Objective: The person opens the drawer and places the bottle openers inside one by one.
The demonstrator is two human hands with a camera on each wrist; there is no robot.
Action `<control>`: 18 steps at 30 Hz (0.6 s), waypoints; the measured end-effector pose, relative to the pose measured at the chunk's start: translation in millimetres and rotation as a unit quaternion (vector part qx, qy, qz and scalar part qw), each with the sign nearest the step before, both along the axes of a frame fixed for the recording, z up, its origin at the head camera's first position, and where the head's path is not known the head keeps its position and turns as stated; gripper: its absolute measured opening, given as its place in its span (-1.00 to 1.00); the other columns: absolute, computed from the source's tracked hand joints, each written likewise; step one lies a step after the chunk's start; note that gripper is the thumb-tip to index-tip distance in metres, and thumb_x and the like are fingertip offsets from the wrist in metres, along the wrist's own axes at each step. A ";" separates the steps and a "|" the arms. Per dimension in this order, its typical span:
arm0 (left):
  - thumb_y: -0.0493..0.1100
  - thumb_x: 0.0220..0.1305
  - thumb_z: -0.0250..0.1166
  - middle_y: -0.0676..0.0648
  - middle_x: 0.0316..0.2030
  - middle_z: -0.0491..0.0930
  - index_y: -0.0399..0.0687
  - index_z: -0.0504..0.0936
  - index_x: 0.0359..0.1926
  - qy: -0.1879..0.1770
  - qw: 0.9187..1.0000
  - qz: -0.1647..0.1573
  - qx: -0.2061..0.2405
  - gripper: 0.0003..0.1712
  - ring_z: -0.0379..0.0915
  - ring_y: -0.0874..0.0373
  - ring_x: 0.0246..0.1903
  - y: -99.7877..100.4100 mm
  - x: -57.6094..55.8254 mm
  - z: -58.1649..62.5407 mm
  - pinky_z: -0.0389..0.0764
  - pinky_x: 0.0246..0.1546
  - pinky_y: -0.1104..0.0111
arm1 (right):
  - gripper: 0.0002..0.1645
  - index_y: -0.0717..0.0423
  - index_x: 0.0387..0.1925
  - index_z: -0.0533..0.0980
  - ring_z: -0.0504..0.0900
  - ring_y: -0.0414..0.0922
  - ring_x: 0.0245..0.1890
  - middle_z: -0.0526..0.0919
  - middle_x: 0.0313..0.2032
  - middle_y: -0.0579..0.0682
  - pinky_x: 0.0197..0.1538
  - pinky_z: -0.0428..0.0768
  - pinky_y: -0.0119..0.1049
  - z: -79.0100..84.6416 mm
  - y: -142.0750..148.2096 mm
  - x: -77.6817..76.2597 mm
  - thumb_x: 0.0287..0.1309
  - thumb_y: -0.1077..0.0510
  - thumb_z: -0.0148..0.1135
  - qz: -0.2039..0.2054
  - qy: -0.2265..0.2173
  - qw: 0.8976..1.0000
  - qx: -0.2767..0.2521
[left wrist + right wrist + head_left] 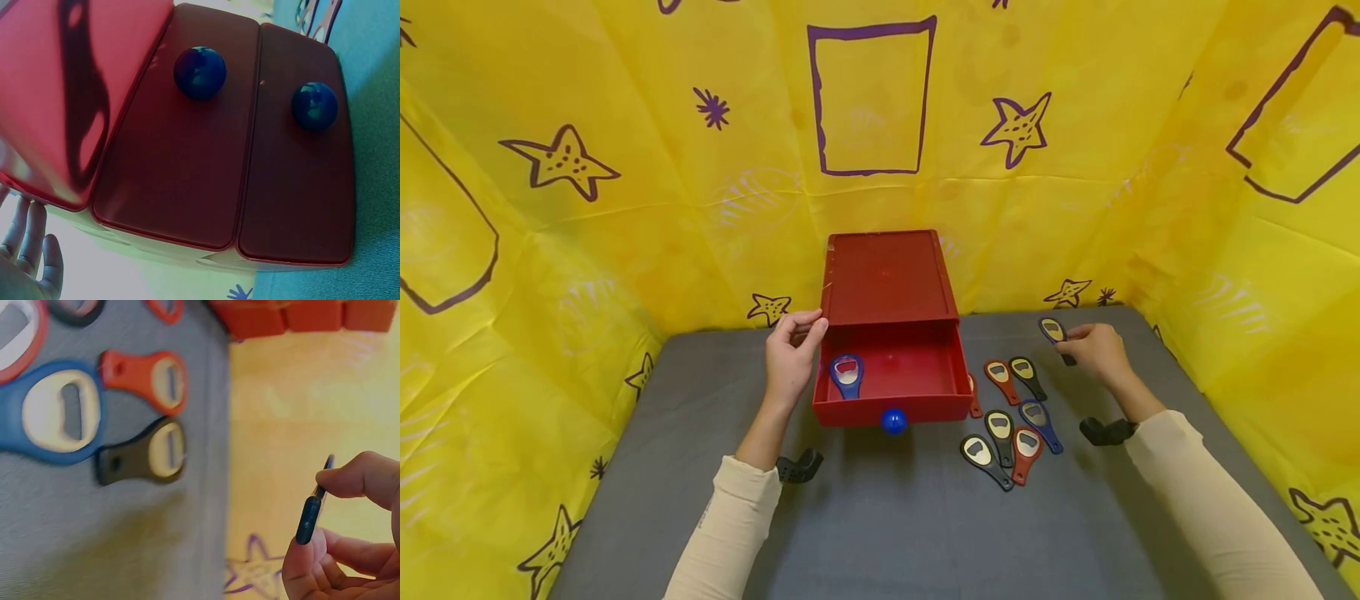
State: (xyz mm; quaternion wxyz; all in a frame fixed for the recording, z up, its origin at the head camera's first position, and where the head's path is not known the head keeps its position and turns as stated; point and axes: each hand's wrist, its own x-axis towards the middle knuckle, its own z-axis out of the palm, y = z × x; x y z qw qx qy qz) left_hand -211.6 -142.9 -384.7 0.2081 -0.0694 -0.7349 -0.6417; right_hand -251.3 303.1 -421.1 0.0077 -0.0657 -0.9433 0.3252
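Right hand [1097, 352]: fingers pinching a dark bottle opener [1053, 331] above the bench [692, 417]
Left hand [788, 362]: fingers extended against the box [889, 279], likely steadying it
Drawer [850, 414]: jutting out, blue opener [847, 387] inside
Loose openers [999, 427]: beside box, likely for reach

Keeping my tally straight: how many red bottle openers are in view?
3, all on the table: one red opener partly hidden by the drawer, a second just right of that, and a third nearer the camera. More could be hidden by the drawer.
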 end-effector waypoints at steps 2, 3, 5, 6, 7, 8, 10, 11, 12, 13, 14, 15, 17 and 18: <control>-0.29 0.29 0.28 -0.19 -0.13 0.53 -0.44 0.60 -0.02 0.000 1.000 0.005 0.005 -0.69 0.47 0.39 -0.28 -1.9 -5.7 -7.8 0.54 -0.19 0.64 | -0.42 0.44 0.00 0.55 0.58 0.31 -0.06 0.61 -0.01 0.42 -0.08 0.57 0.07 8.9 -5.1 -0.3 0.13 0.03 0.32 0.007 0.005 1.000 -0.007; -0.29 0.28 0.28 -0.13 -0.15 0.53 -0.43 0.61 -0.02 0.002 1.000 0.007 0.008 -0.69 0.48 0.38 -0.28 -2.9 -8.7 -11.8 0.54 -0.19 0.64 | -0.42 0.44 0.01 0.55 0.59 0.29 -0.07 0.61 -0.01 0.42 -0.09 0.58 0.05 13.1 -7.6 -0.3 0.12 0.03 0.32 0.010 0.006 1.000 -0.010; -0.27 0.27 0.30 -0.03 -0.18 0.53 -0.41 0.62 -0.04 0.010 1.000 0.009 0.012 -0.70 0.49 0.36 -0.29 -3.8 -11.5 -15.9 0.55 -0.19 0.63 | -0.42 0.44 0.01 0.56 0.62 0.27 -0.11 0.64 -0.04 0.40 -0.15 0.60 -0.03 21.4 -12.8 -0.1 0.11 0.03 0.35 0.019 0.019 1.000 -0.009; -0.27 0.27 0.30 -0.01 -0.20 0.52 -0.41 0.62 -0.05 0.013 1.000 0.011 0.013 -0.70 0.50 0.36 -0.29 -3.7 -11.3 -16.0 0.56 -0.20 0.63 | -0.42 0.44 0.00 0.56 0.63 0.25 -0.14 0.65 -0.06 0.40 -0.20 0.61 -0.09 25.6 -15.4 0.0 0.11 0.04 0.35 0.024 0.026 0.999 -0.009; -0.27 0.26 0.31 0.00 -0.20 0.53 -0.40 0.62 -0.06 0.017 1.000 0.013 0.013 -0.71 0.51 0.35 -0.29 -3.8 -11.5 -16.5 0.57 -0.20 0.62 | -0.43 0.45 0.00 0.56 0.64 0.24 -0.16 0.66 -0.08 0.39 -0.25 0.60 -0.17 29.8 -18.1 0.3 0.10 0.05 0.36 0.027 0.033 0.999 -0.009; -0.26 0.26 0.31 0.00 -0.21 0.53 -0.40 0.63 -0.06 0.020 1.000 0.013 0.012 -0.71 0.51 0.35 -0.30 -3.8 -11.7 -16.7 0.57 -0.20 0.62 | -0.44 0.45 -0.02 0.57 0.64 0.22 -0.18 0.67 -0.11 0.39 -0.29 0.58 -0.24 33.9 -20.6 0.6 0.10 0.06 0.37 0.031 0.040 0.999 -0.008; -0.26 0.26 0.32 -0.03 -0.21 0.54 -0.39 0.63 -0.07 0.024 1.000 0.014 0.011 -0.72 0.51 0.35 -0.30 -3.8 -11.8 -17.0 0.57 -0.20 0.62 | -0.47 0.44 -0.04 0.58 0.64 0.17 -0.22 0.68 -0.15 0.38 -0.36 0.53 -0.35 42.4 -26.1 1.2 0.09 0.09 0.38 0.036 0.052 0.998 -0.011; -0.26 0.26 0.32 -0.04 -0.21 0.54 -0.39 0.63 -0.07 0.025 1.000 0.014 0.011 -0.72 0.51 0.35 -0.30 -3.6 -11.9 -17.0 0.57 -0.20 0.62 | -0.49 0.44 -0.04 0.58 0.64 0.15 -0.24 0.69 -0.17 0.38 -0.39 0.50 -0.38 46.9 -28.8 1.5 0.09 0.10 0.38 0.040 0.058 0.997 -0.013; -0.27 0.26 0.32 -0.05 -0.20 0.55 -0.38 0.63 -0.07 0.025 1.000 0.015 0.010 -0.72 0.51 0.36 -0.30 -3.5 -11.9 -16.8 0.57 -0.20 0.62 | -0.49 0.44 -0.04 0.58 0.64 0.13 -0.25 0.69 -0.18 0.38 -0.40 0.49 -0.41 51.2 -31.5 1.9 0.09 0.11 0.38 0.043 0.061 0.997 -0.018; -0.27 0.26 0.32 -0.06 -0.20 0.55 -0.38 0.63 -0.07 0.023 1.000 0.015 0.010 -0.72 0.51 0.36 -0.30 -3.5 -12.1 -16.7 0.57 -0.20 0.61 | -0.50 0.44 -0.03 0.58 0.64 0.12 -0.25 0.69 -0.19 0.38 -0.42 0.49 -0.42 55.6 -34.2 2.3 0.10 0.12 0.38 0.046 0.063 0.997 -0.022; -0.27 0.26 0.32 -0.07 -0.19 0.55 -0.39 0.63 -0.07 0.021 1.000 0.015 0.010 -0.72 0.51 0.36 -0.30 -3.4 -12.3 -16.4 0.57 -0.20 0.61 | -0.50 0.43 -0.03 0.57 0.64 0.12 -0.25 0.69 -0.19 0.37 -0.42 0.49 -0.43 60.0 -37.0 2.5 0.10 0.12 0.38 0.051 0.066 0.996 -0.024; -0.27 0.26 0.31 -0.07 -0.19 0.54 -0.39 0.63 -0.06 0.019 1.000 0.014 0.010 -0.71 0.51 0.36 -0.30 -3.4 -12.4 -16.2 0.57 -0.20 0.62 | -0.50 0.44 -0.01 0.57 0.64 0.12 -0.25 0.69 -0.18 0.38 -0.42 0.49 -0.44 64.5 -40.0 2.7 0.10 0.13 0.37 0.055 0.068 0.996 -0.027; -0.27 0.27 0.31 -0.09 -0.17 0.54 -0.40 0.63 -0.05 0.015 1.000 0.013 0.011 -0.71 0.51 0.36 -0.29 -3.4 -12.6 -16.1 0.56 -0.19 0.63 | -0.49 0.43 0.01 0.56 0.65 0.13 -0.24 0.68 -0.18 0.38 -0.42 0.50 -0.45 73.3 -46.6 2.8 0.11 0.14 0.37 0.063 0.071 0.995 -0.028; -0.27 0.27 0.31 -0.11 -0.16 0.54 -0.40 0.63 -0.05 0.012 1.000 0.013 0.012 -0.71 0.50 0.36 -0.29 -3.3 -12.5 -15.9 0.56 -0.19 0.63 | -0.49 0.43 0.02 0.56 0.65 0.13 -0.24 0.68 -0.18 0.37 -0.41 0.50 -0.46 77.5 -50.2 2.5 0.11 0.14 0.37 0.066 0.071 0.995 -0.030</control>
